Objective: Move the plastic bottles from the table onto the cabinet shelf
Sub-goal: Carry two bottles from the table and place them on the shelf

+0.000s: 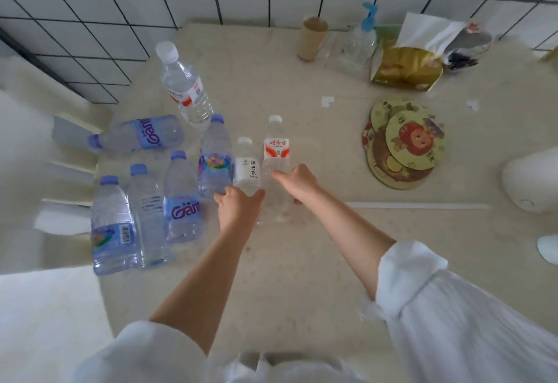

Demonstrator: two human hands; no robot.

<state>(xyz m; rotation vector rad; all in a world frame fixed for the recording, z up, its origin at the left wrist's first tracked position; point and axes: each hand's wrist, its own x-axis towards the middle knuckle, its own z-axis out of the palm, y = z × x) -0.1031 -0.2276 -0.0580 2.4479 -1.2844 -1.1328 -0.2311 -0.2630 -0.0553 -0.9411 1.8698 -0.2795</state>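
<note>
Counter (302, 262), beige. Left hand (238, 206): fingers curled round white-label bottle (247, 168), centre. Right hand (297, 182): fingers curled round red-label bottle (276, 153), touching at its 3 o'clock. Both upright on counter. Purple-cap bottles (181, 198) at 9 o'clock; one lies flat. Coasters (404, 147) at 3 o'clock.

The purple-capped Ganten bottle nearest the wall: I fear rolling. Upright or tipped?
Tipped: the purple-capped Ganten bottle lies on its side, cap pointing left.

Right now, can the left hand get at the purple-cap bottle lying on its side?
Probably not yet: the left hand is gripping the white-label bottle, and upright bottles stand between it and the lying bottle.
</note>
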